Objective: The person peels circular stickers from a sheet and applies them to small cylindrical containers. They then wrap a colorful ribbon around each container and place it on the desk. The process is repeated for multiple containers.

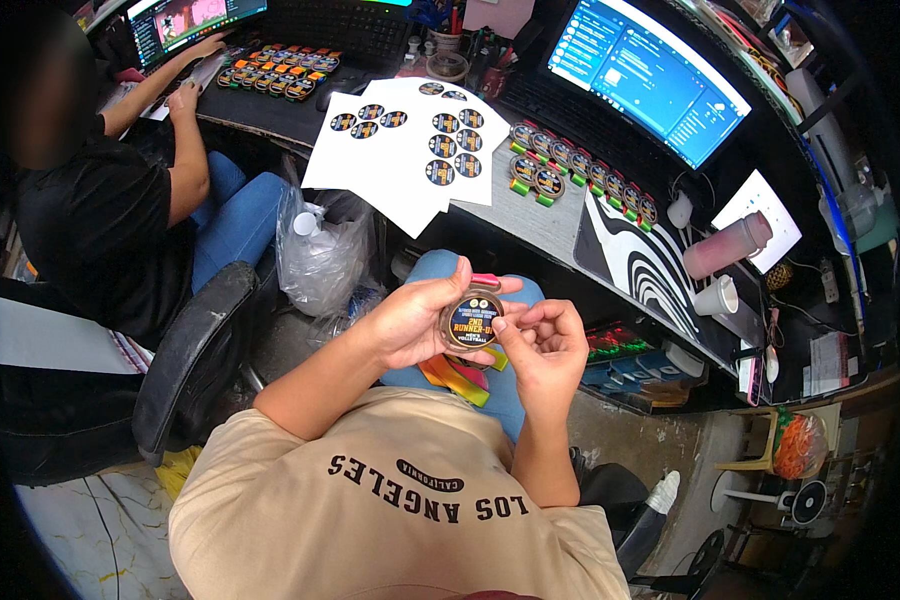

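Above my lap, my left hand [420,315] holds a round medal [471,321] with a dark printed face and a red ribbon at its top. The thumb and fingers of my right hand [544,341] touch the right edge of the medal's face; whether they pinch anything is unclear. Below the medal, an orange, yellow and green ribbon [457,379] lies across my lap. Round printed stickers [442,144] sit on white sheets [390,180] on the desk ahead. Right of the sheets, several medals [549,182] with folded ribbons stand in rows.
A co-worker [112,195] sits at the left by more medals [300,88]. A plastic bag [319,262] hangs beneath the desk. At the right are a pink tumbler [727,245], a white cup [716,296] and a patterned mat [637,255]. A chair armrest [195,352] is near my left side.
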Motion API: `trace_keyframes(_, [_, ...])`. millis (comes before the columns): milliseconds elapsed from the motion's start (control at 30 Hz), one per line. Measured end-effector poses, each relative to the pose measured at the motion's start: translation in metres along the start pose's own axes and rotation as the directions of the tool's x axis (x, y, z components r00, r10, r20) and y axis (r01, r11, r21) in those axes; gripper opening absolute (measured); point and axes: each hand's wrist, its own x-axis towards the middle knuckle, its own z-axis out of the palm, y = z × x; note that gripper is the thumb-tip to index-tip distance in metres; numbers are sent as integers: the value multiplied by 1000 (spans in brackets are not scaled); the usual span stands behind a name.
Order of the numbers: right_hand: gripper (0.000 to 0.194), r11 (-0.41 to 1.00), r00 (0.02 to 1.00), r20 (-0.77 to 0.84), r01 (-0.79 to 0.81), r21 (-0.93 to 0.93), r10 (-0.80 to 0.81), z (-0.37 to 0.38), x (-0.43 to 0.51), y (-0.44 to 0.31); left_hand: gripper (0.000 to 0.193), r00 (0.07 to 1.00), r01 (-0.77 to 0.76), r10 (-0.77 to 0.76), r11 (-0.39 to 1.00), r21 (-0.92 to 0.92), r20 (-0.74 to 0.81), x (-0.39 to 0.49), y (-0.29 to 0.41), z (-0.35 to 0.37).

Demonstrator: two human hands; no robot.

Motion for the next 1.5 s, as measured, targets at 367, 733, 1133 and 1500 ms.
trace_keyframes(367, [23,1000,999,24,22,-10,-21,-2,-1,0,72,1000,-5,5,1000,-3,-6,-1,1,3])
trace_keyframes(733, [27,998,999,-41,-14,-67,12,2,-4,-2,72,1000,-5,5,1000,-13,-10,1,0,1])
trace_keyframes(1133, [26,994,999,-48,-1,-112,-5,2,-5,-1,72,1000,-22,22,1000,-11,-3,1,0,2])
trace_keyframes(1500, [24,989,998,-48,20,-147,-27,4,-5,2,74,999,-34,34,999,24,1,1,-2,1])
